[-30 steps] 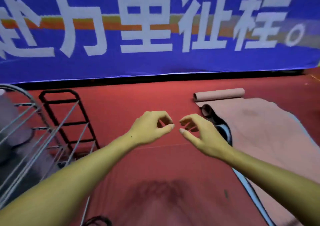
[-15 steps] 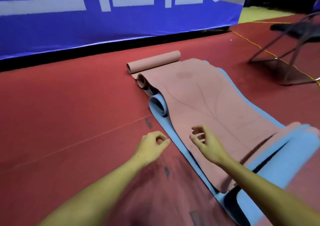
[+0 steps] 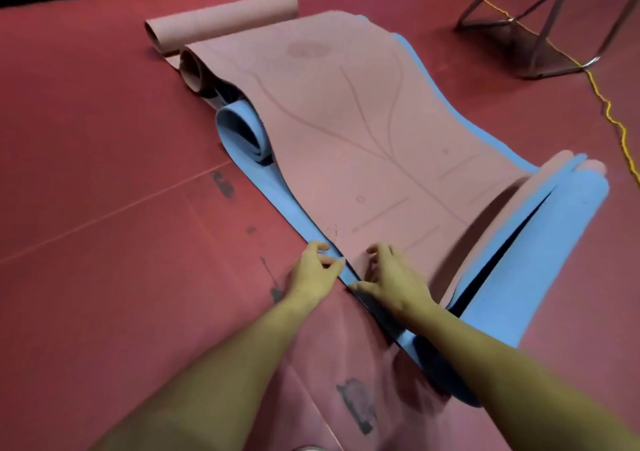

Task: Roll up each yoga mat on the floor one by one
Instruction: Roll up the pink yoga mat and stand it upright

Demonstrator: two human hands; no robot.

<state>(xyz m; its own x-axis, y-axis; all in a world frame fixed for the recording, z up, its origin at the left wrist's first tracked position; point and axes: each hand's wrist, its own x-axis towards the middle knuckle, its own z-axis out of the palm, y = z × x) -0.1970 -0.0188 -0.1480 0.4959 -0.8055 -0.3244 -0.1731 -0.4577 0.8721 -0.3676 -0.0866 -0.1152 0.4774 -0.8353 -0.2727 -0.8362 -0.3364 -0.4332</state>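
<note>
Both hands are being brought down since earlier: the blue mat [image 3: 277, 194] edge is being pinched by the left hand [image 3: 313, 274], while the pink mat [image 3: 363, 132] is being pressed by the right hand [image 3: 394, 279], fingers spread.

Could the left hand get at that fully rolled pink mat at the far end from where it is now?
Probably not without moving closer. The left hand is at the near edge of the spread pink mat, while the rolled pink mat lies beyond the mats' far curled ends. Nothing blocks it; it just looks too far.
</note>
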